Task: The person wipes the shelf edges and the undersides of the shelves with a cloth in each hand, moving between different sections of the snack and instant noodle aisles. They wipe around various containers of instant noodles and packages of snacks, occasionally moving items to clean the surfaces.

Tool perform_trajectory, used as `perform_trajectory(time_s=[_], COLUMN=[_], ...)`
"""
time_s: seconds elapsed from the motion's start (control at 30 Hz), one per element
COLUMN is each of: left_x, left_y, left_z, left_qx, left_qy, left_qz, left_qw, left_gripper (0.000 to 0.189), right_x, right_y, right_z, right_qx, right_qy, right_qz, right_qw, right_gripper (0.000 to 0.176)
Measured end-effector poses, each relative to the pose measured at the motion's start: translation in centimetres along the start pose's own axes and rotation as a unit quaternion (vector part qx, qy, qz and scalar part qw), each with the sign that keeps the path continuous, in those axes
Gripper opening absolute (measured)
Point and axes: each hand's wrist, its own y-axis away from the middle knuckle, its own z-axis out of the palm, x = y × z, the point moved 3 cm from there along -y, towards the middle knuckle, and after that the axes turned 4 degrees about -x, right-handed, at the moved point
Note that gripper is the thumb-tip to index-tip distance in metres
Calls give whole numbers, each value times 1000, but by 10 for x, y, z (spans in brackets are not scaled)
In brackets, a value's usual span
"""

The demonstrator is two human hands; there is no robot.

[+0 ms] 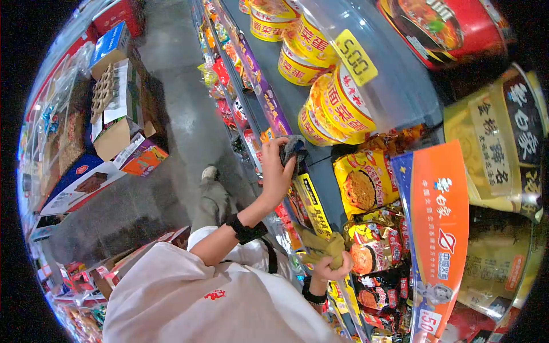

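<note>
My left hand (275,174), with a black band on its wrist, is closed around a bunched dark grey cloth (293,151). It is at the front edge of the shelf (322,171), near the yellow noodle bowls (337,108). My right hand (334,267) grips a crumpled olive-yellow cloth (322,247) lower along the same edge. A yellow label strip (313,203) runs along the edge between my hands. Beside them on the shelf lie a yellow noodle packet (366,183) and several other noodle packs (374,251).
An orange and blue sign (437,228) stands up from the shelf on the right. A yellow price tag (356,56) is on a clear divider. Lower shelves hold colourful packets (224,108). Opened cartons (117,114) stand across the grey floor aisle (171,74).
</note>
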Motion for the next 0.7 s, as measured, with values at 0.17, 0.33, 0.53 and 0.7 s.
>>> perform_trajectory(time_s=[0.17, 0.33, 0.53, 0.7], left_x=[-11, -34, -87, -95], left_y=[-37, -93, -171, -209], left_z=[-8, -20, -37, -50], left_qx=[28, 77, 116, 118], left_qy=[-14, -27, -12, -30], left_qz=[2, 4, -37, 3], left_qw=[1000, 997, 993, 993], left_gripper=[29, 28, 28, 29], right_x=[-6, -3, -11, -10], right_y=[2, 6, 1, 6], right_z=[6, 11, 19, 22], right_qx=[8, 57, 85, 92], right_qy=[66, 134, 168, 205], right_qz=[71, 54, 67, 99], right_qw=[995, 988, 980, 969], right_gripper=[27, 27, 33, 42])
